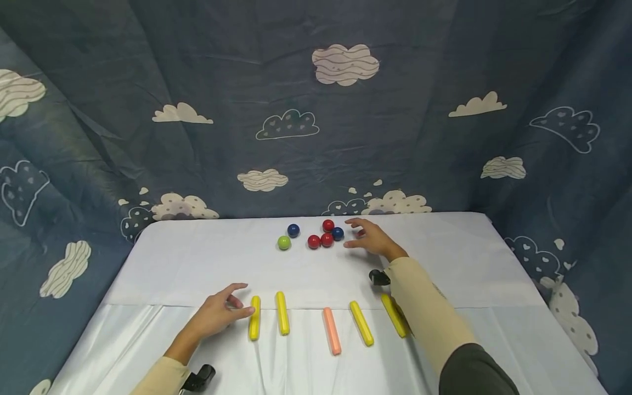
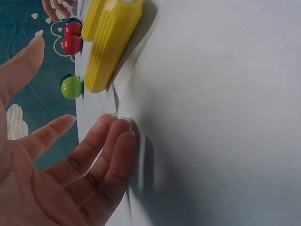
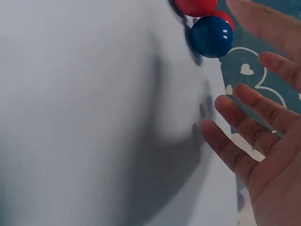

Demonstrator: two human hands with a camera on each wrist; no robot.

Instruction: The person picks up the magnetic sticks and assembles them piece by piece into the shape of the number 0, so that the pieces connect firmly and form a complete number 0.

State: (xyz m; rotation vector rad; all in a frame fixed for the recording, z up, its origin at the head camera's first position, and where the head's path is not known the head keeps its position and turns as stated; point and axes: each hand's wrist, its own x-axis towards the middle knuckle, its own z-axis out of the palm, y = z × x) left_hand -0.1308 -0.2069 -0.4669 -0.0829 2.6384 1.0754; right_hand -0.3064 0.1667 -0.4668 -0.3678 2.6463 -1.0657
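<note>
My left hand (image 1: pixel 217 314) hovers over the cloth with fingers spread and loosely bent, holding nothing. Nearest to it lies a ridged yellow stick (image 1: pixel 254 318); in the left wrist view a gap shows between the fingers and that yellow stick (image 2: pixel 113 44). My right hand (image 1: pixel 371 238) reaches to the far part of the table, its fingers apart and its palm bare. Just left of its fingertips sits a dark blue ball (image 1: pixel 338 233), untouched in the right wrist view. Three red balls (image 1: pixel 327 240) cluster beside that blue ball.
A green ball (image 1: pixel 283 242) and another blue ball (image 1: pixel 293 230) stand left of the cluster. More yellow sticks (image 1: pixel 282 312) and one pink stick (image 1: pixel 332 331) lie along the near part of the white-covered table (image 1: pixel 197 263). A dark cloud-print curtain (image 1: pixel 385 131) hangs behind.
</note>
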